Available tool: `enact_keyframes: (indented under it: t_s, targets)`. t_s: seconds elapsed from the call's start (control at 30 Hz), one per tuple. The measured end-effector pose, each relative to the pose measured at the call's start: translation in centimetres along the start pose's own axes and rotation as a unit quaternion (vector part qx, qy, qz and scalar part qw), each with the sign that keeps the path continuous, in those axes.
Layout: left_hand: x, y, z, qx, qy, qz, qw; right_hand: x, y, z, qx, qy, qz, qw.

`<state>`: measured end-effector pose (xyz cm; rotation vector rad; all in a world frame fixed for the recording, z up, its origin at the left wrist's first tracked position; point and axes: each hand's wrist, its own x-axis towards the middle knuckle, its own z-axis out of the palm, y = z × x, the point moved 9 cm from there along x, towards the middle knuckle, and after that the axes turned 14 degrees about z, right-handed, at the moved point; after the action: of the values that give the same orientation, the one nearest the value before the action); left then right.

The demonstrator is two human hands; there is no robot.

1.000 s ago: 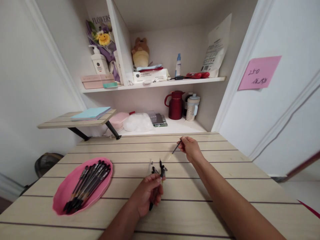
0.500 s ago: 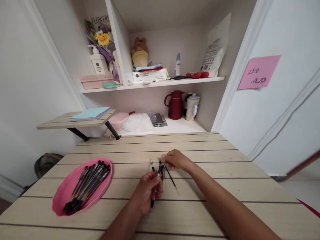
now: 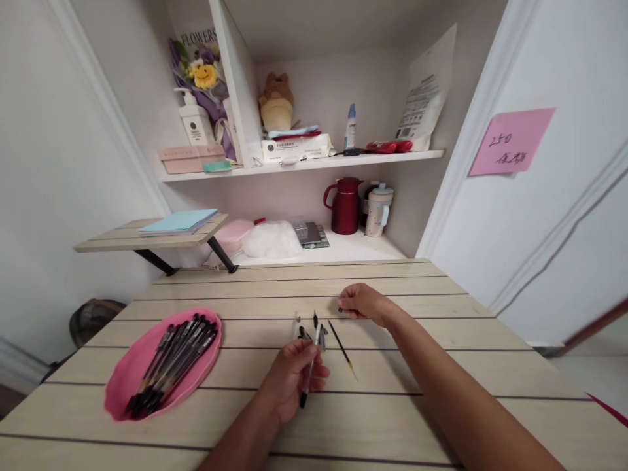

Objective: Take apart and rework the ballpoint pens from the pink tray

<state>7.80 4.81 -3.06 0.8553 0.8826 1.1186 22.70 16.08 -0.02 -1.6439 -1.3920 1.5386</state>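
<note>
My left hand [image 3: 294, 373] grips a clear-barrelled pen [image 3: 308, 376], held at a slant with its black lower end below my fingers. To the right and farther back, my right hand [image 3: 363, 303] is closed in a pinch on a small dark pen part [image 3: 340, 309], mostly covered by the fingertips. Between the hands a pen refill [image 3: 342, 347] with a black and yellow body lies on the table. Several small pen parts [image 3: 303, 332] lie just beyond the left hand, partly hidden by it and the pen.
A pink scalloped tray [image 3: 114, 386] with several black-ended pens [image 3: 171, 363] stands on the slatted table [image 3: 417, 418] at left. A small raised shelf [image 3: 108, 242] carries blue paper [image 3: 179, 221]. Behind are a red jug [image 3: 345, 208], a cup [image 3: 377, 212] and a white plastic bag [image 3: 272, 240].
My right hand has drawn away from the pen to the right and slightly back, with a small dark part in its fingers. The pen's upper end now shows clear instead of black.
</note>
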Motion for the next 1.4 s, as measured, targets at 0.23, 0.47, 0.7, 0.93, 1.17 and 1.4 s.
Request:
enact_keyframes:
  t_s: [0.23,0.47,0.7,0.93,1.17,1.4]
  targets:
    - [0.6,0.3,-0.7,-0.029,0.044,0.01,0.999,-0.9,-0.2,3.1,-0.127,-0.027,-0.028,0.991]
    - [0.2,0.7,0.0,-0.022,0.003,0.017,1.0,-2.8,-2.1,7.4,0.038,-0.136,-0.027,0.99]
    - [0.8,2.9,-2.7,0.284,0.076,0.102,0.95,-0.8,-1.2,3.3,0.125,-0.035,-0.021,0.991]
    - [0.6,2.8,-1.9,0.207,-0.008,0.072,0.976,-1.5,-2.1,3.6,0.165,-0.066,-0.044,0.983]
    - [0.6,2.7,-1.5,0.131,0.019,0.054,0.99,-1.7,-2.3,3.6,0.153,-0.087,-0.057,0.983]
    - [0.8,4.6,-2.6,0.328,0.053,0.162,0.929,-1.5,-2.4,4.0,0.145,-0.066,-0.071,0.985]
